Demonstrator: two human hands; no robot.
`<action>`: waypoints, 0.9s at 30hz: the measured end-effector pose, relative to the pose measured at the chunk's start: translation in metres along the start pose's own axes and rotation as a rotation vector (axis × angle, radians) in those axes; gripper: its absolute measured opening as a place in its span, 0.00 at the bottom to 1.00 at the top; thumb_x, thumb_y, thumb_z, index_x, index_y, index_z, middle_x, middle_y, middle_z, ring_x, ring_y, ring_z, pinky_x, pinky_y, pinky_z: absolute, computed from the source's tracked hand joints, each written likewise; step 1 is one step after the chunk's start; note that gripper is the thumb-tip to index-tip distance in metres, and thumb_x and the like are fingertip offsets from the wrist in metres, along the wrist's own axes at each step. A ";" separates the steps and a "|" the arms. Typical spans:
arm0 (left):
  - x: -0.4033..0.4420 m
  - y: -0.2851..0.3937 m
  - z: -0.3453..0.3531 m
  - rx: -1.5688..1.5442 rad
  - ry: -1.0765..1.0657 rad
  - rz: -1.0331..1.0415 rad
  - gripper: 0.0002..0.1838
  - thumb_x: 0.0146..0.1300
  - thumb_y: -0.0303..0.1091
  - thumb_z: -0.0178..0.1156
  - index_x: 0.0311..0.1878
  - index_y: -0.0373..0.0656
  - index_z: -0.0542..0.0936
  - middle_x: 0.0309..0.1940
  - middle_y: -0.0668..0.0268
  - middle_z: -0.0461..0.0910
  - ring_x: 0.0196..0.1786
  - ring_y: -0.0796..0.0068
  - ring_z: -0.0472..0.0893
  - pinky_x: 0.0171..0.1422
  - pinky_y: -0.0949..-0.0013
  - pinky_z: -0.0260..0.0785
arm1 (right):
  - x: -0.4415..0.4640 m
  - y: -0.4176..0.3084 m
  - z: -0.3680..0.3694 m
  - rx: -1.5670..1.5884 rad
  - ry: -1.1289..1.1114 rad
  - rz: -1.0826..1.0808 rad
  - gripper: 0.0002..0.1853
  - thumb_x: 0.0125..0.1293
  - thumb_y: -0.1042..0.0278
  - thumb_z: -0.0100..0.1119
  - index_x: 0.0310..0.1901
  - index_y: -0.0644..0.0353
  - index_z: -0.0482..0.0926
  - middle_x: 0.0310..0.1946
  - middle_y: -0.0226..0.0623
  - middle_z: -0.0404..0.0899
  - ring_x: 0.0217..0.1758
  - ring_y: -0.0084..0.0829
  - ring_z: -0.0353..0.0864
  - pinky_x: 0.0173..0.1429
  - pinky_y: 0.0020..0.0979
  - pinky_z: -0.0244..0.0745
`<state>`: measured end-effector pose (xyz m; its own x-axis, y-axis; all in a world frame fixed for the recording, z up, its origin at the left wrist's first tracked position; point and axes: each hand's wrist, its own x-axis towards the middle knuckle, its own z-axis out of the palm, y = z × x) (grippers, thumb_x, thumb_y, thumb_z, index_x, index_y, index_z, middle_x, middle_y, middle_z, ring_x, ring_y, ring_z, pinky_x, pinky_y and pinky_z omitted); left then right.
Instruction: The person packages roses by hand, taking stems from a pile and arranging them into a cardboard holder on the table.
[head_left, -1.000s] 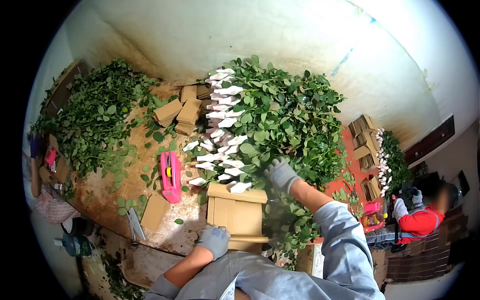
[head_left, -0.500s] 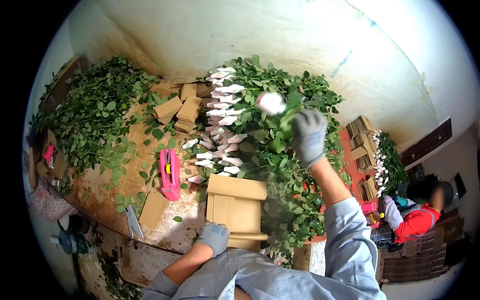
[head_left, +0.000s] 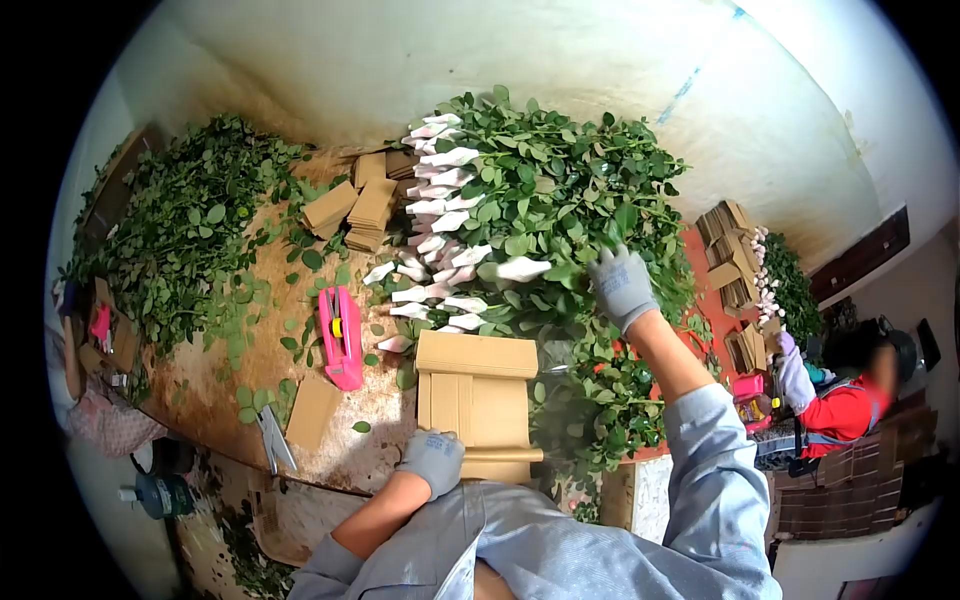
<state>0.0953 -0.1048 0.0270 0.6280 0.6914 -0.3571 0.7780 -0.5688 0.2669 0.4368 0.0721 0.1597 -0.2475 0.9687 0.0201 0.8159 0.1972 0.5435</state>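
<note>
My gloved right hand is closed around the leafy stem of a rose, over the right part of a pile of stems. That rose's bud, in a white sleeve, points left. Beside it, more white-sleeved rose buds lie in a column along the left side of the leafy stems. My gloved left hand has its fingers curled on the near left edge of a folded cardboard wrapper, directly in front of my body. Its fingertips are partly hidden.
A pink tape dispenser, a loose cardboard piece and a metal stapler-like tool lie left. Small cardboard stacks sit behind. Leafy stems heap at far left. A person in red works at right.
My right hand has lowered the rose onto the pile, its bud coming down from the blurred raised position. My left hand stays at the cardboard. The person at right has reached toward the cardboard stacks.
</note>
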 end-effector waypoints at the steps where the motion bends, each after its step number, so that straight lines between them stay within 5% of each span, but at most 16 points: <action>1: 0.000 0.000 0.001 -0.006 -0.009 -0.001 0.13 0.64 0.39 0.61 0.45 0.43 0.86 0.45 0.58 0.88 0.51 0.57 0.86 0.56 0.52 0.74 | -0.003 0.007 0.026 0.007 -0.080 0.010 0.14 0.66 0.65 0.60 0.51 0.51 0.84 0.50 0.38 0.81 0.56 0.42 0.79 0.52 0.41 0.77; 4: 0.000 -0.001 -0.001 -0.025 -0.024 0.005 0.13 0.64 0.41 0.62 0.45 0.43 0.86 0.46 0.59 0.88 0.52 0.58 0.86 0.56 0.52 0.74 | -0.024 0.011 0.055 -0.008 -0.115 0.125 0.10 0.66 0.65 0.57 0.46 0.51 0.84 0.46 0.40 0.81 0.51 0.42 0.81 0.49 0.42 0.78; 7: -0.002 -0.001 0.002 -0.031 0.015 0.007 0.13 0.65 0.42 0.62 0.45 0.43 0.86 0.46 0.60 0.87 0.52 0.58 0.85 0.57 0.52 0.74 | -0.051 -0.022 -0.006 -0.004 -0.132 0.082 0.08 0.66 0.66 0.57 0.43 0.52 0.83 0.45 0.41 0.80 0.48 0.42 0.80 0.46 0.42 0.78; 13: -0.005 -0.005 -0.016 -0.094 -0.070 0.066 0.15 0.65 0.42 0.62 0.49 0.42 0.83 0.52 0.58 0.85 0.55 0.54 0.84 0.60 0.50 0.74 | -0.116 -0.130 -0.073 0.275 -0.194 -0.210 0.10 0.66 0.67 0.57 0.44 0.61 0.83 0.39 0.38 0.80 0.42 0.35 0.80 0.39 0.37 0.77; 16: -0.005 -0.015 -0.017 -0.139 -0.146 0.104 0.17 0.66 0.41 0.60 0.53 0.42 0.81 0.54 0.56 0.83 0.58 0.53 0.82 0.62 0.49 0.73 | -0.130 -0.183 -0.011 0.303 -0.176 -0.285 0.12 0.68 0.66 0.56 0.46 0.60 0.86 0.43 0.42 0.83 0.44 0.38 0.84 0.41 0.37 0.78; 17: -0.006 -0.017 -0.017 -0.171 -0.150 0.122 0.17 0.67 0.40 0.58 0.53 0.42 0.82 0.54 0.56 0.83 0.59 0.53 0.81 0.62 0.49 0.73 | -0.125 -0.184 -0.009 0.391 -0.302 -0.375 0.13 0.69 0.64 0.57 0.47 0.60 0.86 0.44 0.43 0.84 0.46 0.39 0.86 0.42 0.38 0.79; 19: -0.006 -0.019 -0.025 -0.185 -0.180 0.123 0.19 0.66 0.40 0.59 0.57 0.41 0.80 0.56 0.55 0.82 0.60 0.52 0.80 0.65 0.48 0.72 | -0.113 -0.201 0.033 0.627 -0.676 -0.343 0.22 0.72 0.50 0.56 0.55 0.59 0.83 0.62 0.59 0.79 0.53 0.48 0.88 0.49 0.43 0.84; 20: -0.006 -0.019 -0.027 -0.203 -0.204 0.126 0.22 0.66 0.40 0.59 0.61 0.41 0.79 0.58 0.54 0.80 0.61 0.50 0.79 0.67 0.48 0.71 | -0.109 -0.201 0.034 0.652 -0.676 -0.379 0.25 0.72 0.45 0.54 0.58 0.58 0.81 0.61 0.61 0.79 0.49 0.51 0.88 0.49 0.45 0.84; 23: -0.004 -0.019 -0.023 -0.190 -0.235 0.109 0.23 0.65 0.40 0.59 0.61 0.41 0.79 0.60 0.54 0.80 0.62 0.51 0.78 0.68 0.48 0.69 | -0.125 -0.190 0.007 0.569 -0.465 -0.264 0.17 0.67 0.57 0.63 0.52 0.58 0.85 0.47 0.47 0.83 0.47 0.42 0.87 0.44 0.42 0.82; 27: -0.004 -0.019 -0.016 -0.198 -0.188 0.112 0.23 0.65 0.41 0.60 0.61 0.41 0.79 0.58 0.54 0.80 0.61 0.50 0.78 0.68 0.48 0.69 | -0.109 -0.185 -0.049 0.655 -0.358 -0.316 0.17 0.67 0.64 0.60 0.55 0.59 0.78 0.48 0.47 0.81 0.45 0.42 0.88 0.43 0.42 0.83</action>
<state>0.0781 -0.0900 0.0373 0.7098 0.5241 -0.4706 0.7044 -0.5258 0.4769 0.2870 -0.0773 0.0984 -0.4259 0.8201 -0.3821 0.9032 0.4105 -0.1257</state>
